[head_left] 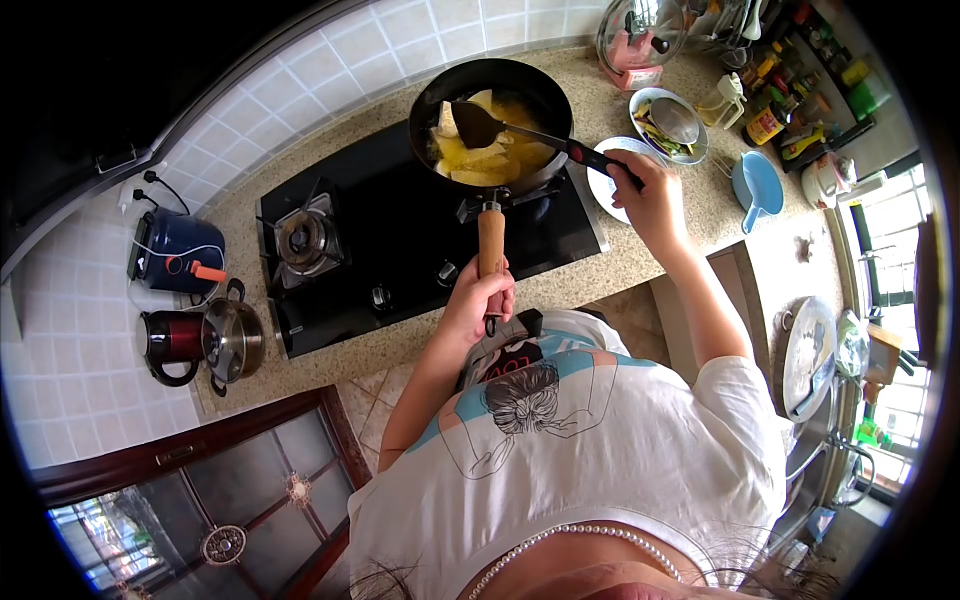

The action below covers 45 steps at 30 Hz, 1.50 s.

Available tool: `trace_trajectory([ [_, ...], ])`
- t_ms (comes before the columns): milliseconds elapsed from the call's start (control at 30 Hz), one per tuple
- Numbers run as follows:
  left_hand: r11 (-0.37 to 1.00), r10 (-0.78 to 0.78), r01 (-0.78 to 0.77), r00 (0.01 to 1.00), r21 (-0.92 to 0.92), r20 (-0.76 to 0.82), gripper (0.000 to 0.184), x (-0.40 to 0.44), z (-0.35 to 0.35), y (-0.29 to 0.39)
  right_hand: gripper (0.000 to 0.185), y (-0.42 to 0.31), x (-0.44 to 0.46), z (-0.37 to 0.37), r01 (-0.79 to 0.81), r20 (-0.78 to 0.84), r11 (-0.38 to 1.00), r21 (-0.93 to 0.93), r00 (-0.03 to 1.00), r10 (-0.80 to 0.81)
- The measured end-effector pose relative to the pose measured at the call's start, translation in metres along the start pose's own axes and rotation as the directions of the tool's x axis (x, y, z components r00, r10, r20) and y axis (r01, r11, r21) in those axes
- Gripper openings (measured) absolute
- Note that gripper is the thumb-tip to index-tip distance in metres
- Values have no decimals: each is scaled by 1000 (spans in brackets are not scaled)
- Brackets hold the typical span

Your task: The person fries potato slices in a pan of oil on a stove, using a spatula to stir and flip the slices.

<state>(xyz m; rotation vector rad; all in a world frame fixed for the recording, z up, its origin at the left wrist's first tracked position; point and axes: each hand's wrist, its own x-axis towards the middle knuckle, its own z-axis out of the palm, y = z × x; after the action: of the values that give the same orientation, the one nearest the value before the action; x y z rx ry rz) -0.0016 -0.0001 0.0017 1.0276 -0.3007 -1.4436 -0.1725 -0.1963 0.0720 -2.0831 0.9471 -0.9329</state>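
My left hand (pixel 478 305) is wrapped round the wooden handle (pixel 491 240) of a dark wok (pixel 427 100), which sits on the right side of the black gas stove (pixel 385 225). In my right hand (pixel 650 195) is the black handle of a spatula (pixel 545 136). Its dark blade lies in the wok, over pale yellow pieces of food (pixel 475 160) in yellowish liquid. What the pieces are I cannot tell for sure. A white plate (pixel 603 188) shows partly behind my right hand and the spatula handle.
Right of the wok stand a bowl of sliced vegetables (pixel 652 133), a glass oil jug (pixel 722 101) and a blue plastic strainer or scoop (pixel 757 185). A glass lid (pixel 660 20) leans at the back. Leftward are a bare burner (pixel 304 240), a lidded pot (pixel 233 340) and a kettle (pixel 168 345).
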Motion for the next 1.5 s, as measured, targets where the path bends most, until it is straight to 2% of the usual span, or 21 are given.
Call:
trace_trajectory([
  [67, 1000, -1, 1, 1000, 1, -4, 19, 0, 0, 0, 15, 3, 0, 3, 25, -10, 999, -31, 1000, -26],
  [133, 1000, 1, -1, 1000, 3, 0, 19, 0, 0, 0, 15, 10, 4, 7, 205, -87, 958, -201, 970, -226],
  [267, 1000, -2, 2, 1000, 4, -6, 19, 0, 1, 0, 16, 9, 11, 1, 100, -57, 985, -143, 992, -109],
  [333, 1000, -7, 7, 1000, 1, -5, 19, -1, 0, 0, 17, 12, 12, 0, 192, -126, 967, -169, 968, -215],
  [367, 1000, -7, 7, 1000, 1, -5, 19, -1, 1, 0, 19, 5, 12, -1, 115, -113, 988, -100, 986, -126],
  [400, 1000, -8, 8, 1000, -2, -7, 19, -1, 1, 1, 19, 7, 12, 0, 114, -113, 988, -101, 986, -125],
  [467, 1000, -10, 10, 1000, -2, -10, 19, -1, 2, 1, 21, 11, 16, 1, 223, -109, 957, -187, 963, -246],
  [500, 1000, -8, 8, 1000, -4, -6, 20, -1, 1, 0, 21, 10, 18, 3, 223, -110, 957, -187, 963, -246],
  [600, 1000, -5, 5, 1000, -5, 0, 20, 0, -1, -1, 30, 7, 26, 14, 437, -41, 838, -327, 879, -475],
  [667, 1000, -4, 4, 1000, -5, 4, 20, 1, 0, -1, 34, 13, 34, 20, 515, 78, 761, -394, 844, -531],
  [700, 1000, -9, 9, 1000, -2, -2, 20, 0, 1, 0, 34, 14, 37, 22, 515, 76, 762, -394, 844, -531],
  [767, 1000, -8, 8, 1000, 3, -10, 20, 0, 0, 1, 39, 15, 42, 27, 593, 217, 658, -464, 796, -565],
  [800, 1000, -5, 6, 1000, 4, -10, 19, 0, 0, 0, 39, 14, 43, 28, 596, 218, 657, -462, 794, -568],
  [867, 1000, -1, 1, 1000, 1, -12, 19, 0, -1, -2, 44, 14, 45, 29, 633, 322, 609, -478, 771, -549],
  [967, 1000, 3, -3, 1000, -3, -3, 18, 1, -2, -3, 45, 13, 46, 31, 640, 352, 609, -468, 768, -535],
  [1100, 1000, -3, 3, 1000, -2, -1, 18, 0, -1, -1, 45, 10, 50, 30, 644, 355, 602, -472, 764, -539],
  [1267, 1000, -12, 12, 1000, -3, -7, 17, 1, 0, -1, 48, 15, 52, 33, 551, 259, 672, -494, 831, -492],
  [1400, 1000, -9, 9, 1000, 3, -3, 18, 0, 0, 0, 46, 15, 57, 32, 548, 268, 655, -520, 833, -484],
  [1500, 1000, -7, 7, 1000, 2, -2, 19, 0, -1, -1, 43, 1, 63, 20, 538, 358, 666, -516, 842, -404],
])
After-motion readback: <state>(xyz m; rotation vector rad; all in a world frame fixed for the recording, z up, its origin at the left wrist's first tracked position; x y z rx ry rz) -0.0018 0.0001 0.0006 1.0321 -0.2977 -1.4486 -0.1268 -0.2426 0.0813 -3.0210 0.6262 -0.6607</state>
